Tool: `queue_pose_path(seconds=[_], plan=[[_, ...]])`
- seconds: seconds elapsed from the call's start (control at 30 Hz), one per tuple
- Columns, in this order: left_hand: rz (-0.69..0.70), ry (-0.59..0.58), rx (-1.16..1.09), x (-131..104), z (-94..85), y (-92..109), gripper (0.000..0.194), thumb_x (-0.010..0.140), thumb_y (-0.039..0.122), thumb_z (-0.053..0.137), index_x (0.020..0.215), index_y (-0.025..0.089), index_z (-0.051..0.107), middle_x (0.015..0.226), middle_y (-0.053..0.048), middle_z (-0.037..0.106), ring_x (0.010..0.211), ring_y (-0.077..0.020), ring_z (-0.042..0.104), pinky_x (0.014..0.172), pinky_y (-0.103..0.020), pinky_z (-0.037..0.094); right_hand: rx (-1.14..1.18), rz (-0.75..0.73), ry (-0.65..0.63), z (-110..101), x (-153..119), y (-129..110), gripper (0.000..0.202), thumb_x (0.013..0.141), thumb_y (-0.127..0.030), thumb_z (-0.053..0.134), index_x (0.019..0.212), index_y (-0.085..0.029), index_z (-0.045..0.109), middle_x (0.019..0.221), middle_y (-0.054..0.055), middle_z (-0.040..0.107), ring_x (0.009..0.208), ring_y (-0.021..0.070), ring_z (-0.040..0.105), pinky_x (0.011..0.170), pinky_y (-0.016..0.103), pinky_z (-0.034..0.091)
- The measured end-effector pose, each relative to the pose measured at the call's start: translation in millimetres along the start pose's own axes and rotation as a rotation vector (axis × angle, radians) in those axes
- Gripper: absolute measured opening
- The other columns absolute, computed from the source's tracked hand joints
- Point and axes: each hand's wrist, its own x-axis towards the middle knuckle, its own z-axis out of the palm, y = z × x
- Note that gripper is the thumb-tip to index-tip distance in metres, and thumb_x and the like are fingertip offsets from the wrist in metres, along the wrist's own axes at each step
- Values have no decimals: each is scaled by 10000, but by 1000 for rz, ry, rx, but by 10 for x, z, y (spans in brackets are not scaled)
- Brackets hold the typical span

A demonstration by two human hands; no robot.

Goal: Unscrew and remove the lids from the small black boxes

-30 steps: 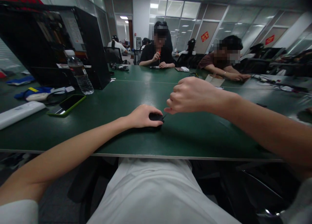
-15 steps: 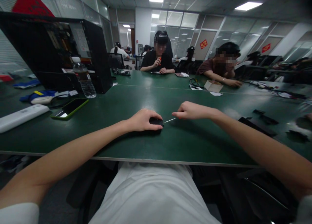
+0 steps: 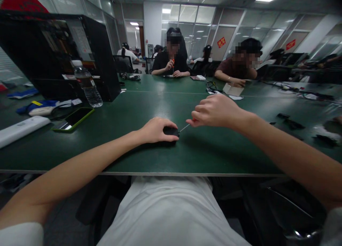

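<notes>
My left hand [image 3: 157, 129] is closed around a small black block-like part [image 3: 171, 131] on the green table [image 3: 149, 157], thumb on the near side and fingers on the far side. What the part is, I cannot make out. My right hand [image 3: 213, 110] is wrapped around a screwdriver [image 3: 184, 128]. Only its thin metal shaft and a bit of orange-red handle show; the palm hides the rest. The shaft slants down to the left, and its tip meets the right end of the black part.
To the left are a green-edged phone [image 3: 73, 119], a white bar-shaped device [image 3: 22, 130], a water bottle [image 3: 87, 83] and an open black computer case [image 3: 103, 57]. Black pieces [image 3: 292, 123] lie at right. Across the table sit a person in black [image 3: 157, 66] and another person [image 3: 223, 69].
My right hand has risen and turned, so the screwdriver shaft now tilts more steeply. My left hand still holds the black part in place. The view has shifted slightly.
</notes>
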Motion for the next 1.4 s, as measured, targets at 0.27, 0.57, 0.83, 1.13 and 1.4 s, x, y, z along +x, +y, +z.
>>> queue_pose_path(seconds=[0.27,0.57,0.83,1.13,1.4], plan=[[-5,31,-33,3,31,-33,387,872,472,728,1125,184,782,1089,-53,806,960,-236,742,808,-285,481,-191,-172,-122,-504,238,-252,437,1041,-268,433,705,-159,689,679,95,707,599,188,585,567,335,173],[-17,30,-33,11,31,-51,370,872,500,726,1071,197,802,1014,-49,813,864,-243,737,691,-280,436,-269,-338,-19,-656,304,-570,369,943,-52,456,629,-160,619,575,68,624,525,160,468,541,337,171],[-13,33,-17,0,53,-65,416,860,533,734,1128,218,779,1072,-43,807,949,-254,744,763,-295,487,-31,126,-346,-529,501,-141,378,991,-381,532,797,-169,777,714,112,722,717,218,649,629,316,321],[3,7,12,-3,44,-69,446,874,540,717,1166,206,758,1137,-60,790,1008,-257,736,858,-313,524,582,452,-598,191,-5,-123,580,1048,-425,415,661,-120,722,615,79,663,523,115,497,568,295,320],[-2,1,9,24,28,-34,440,857,519,731,1152,195,773,1094,-67,800,967,-261,740,809,-304,508,-67,70,-145,-467,104,-362,530,1058,-369,359,716,-177,716,585,75,623,616,190,520,575,347,223]])
